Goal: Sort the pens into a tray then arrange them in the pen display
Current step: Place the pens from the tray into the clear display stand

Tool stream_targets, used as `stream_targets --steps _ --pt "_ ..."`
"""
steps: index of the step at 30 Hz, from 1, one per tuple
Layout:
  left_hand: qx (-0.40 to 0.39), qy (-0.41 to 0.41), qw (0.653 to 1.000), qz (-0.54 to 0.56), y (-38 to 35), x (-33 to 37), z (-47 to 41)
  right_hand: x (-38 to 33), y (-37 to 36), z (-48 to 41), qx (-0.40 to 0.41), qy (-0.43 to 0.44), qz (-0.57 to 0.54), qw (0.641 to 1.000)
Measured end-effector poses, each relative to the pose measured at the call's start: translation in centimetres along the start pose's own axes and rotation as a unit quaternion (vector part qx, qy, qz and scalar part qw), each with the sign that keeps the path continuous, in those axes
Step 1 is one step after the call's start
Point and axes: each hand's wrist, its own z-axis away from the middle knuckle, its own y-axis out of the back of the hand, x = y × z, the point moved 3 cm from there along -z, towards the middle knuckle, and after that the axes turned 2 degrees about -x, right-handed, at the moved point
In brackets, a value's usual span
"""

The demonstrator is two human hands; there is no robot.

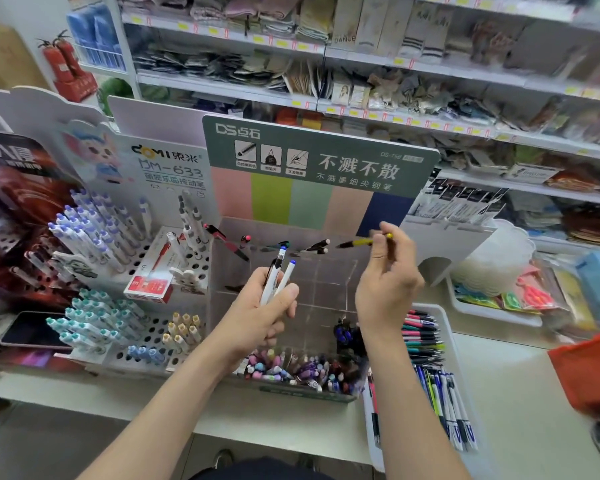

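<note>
Right hand (388,282): yellow pen (359,242) is pinched near its rear end between thumb and fingers (383,249); the other digits are loosely curled. The pen's long axis is near horizontal, with the black tip pointed left, away from the fingers. Most of the barrel is left free on that side.

The clear pen display (329,285) is located directly below and left of those fingers. A black-and-white pen (314,247) leans in its back row, just beyond the yellow tip. The right hand is judged nearer to that row.

Left hand (267,306): a small bunch of blue-capped white pens (278,277) is gripped with caps up, below-left of the right fingers and over the display's front cells.

The tray (445,327) of sorted pens is set on the desk (516,375), below-right of the right wrist.

Judgement: a tilt of the pen to tip-down is needed before it is dropped in. Which cell is targeted cannot be told.
</note>
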Motion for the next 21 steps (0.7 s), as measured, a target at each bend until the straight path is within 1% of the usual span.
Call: stream_targets --steps 2,3,6,7,10,11,13,14,15,16,17,18,19,21 --pt "-0.006 0.005 1.000 0.013 -0.2 -0.2 0.0 1.3 -1.2 0.4 -0.063 0.015 0.047 0.997" --pt "-0.008 0.006 1.000 0.015 -0.2 -0.2 0.0 1.8 -1.6 0.7 -0.083 0.021 0.064 0.994" --pt "-0.004 0.017 1.000 0.023 -0.2 -0.3 0.1 2.1 -2.0 1.7 -0.082 0.048 0.133 0.986" --pt "-0.006 0.020 0.999 0.031 -0.2 -0.3 0.2 2.1 -2.1 1.9 -0.082 0.046 0.147 0.985" --pt "-0.021 0.025 0.998 0.050 -0.2 -0.1 0.4 1.5 -2.0 2.9 -0.081 -0.013 0.143 0.986" --pt "-0.024 0.025 0.998 0.053 -0.2 -0.1 0.5 0.9 -1.9 3.3 -0.068 -0.017 0.135 0.988" --pt "-0.025 0.023 0.998 0.052 -0.1 0.0 0.7 -0.8 -1.6 4.0 -0.044 0.023 0.107 0.993" --pt "-0.024 0.021 0.998 0.048 0.0 0.0 0.8 -1.8 -1.7 4.4 -0.058 0.043 0.071 0.995" --pt "-0.022 0.019 0.999 0.042 0.0 0.0 0.8 -2.7 -2.0 4.7 -0.101 0.043 0.017 0.994" --pt "-0.021 0.019 0.999 0.033 0.1 0.1 0.9 -3.5 -2.5 4.9 -0.165 0.018 -0.037 0.985" --pt "-0.020 0.021 0.999 0.020 0.1 0.1 0.9 -4.1 -3.0 5.1 -0.232 -0.015 -0.071 0.970" --pt "-0.023 0.025 0.999 0.006 0.1 0.3 1.0 -4.5 -3.5 5.2 -0.286 -0.044 -0.080 0.954" --pt "-0.030 0.031 0.999 -0.007 0.1 0.4 1.2 -4.7 -3.8 5.3 -0.320 -0.063 -0.075 0.943" --pt "-0.047 0.038 0.998 -0.018 0.2 0.5 1.4 -4.7 -4.0 5.1 -0.342 -0.100 -0.081 0.931"
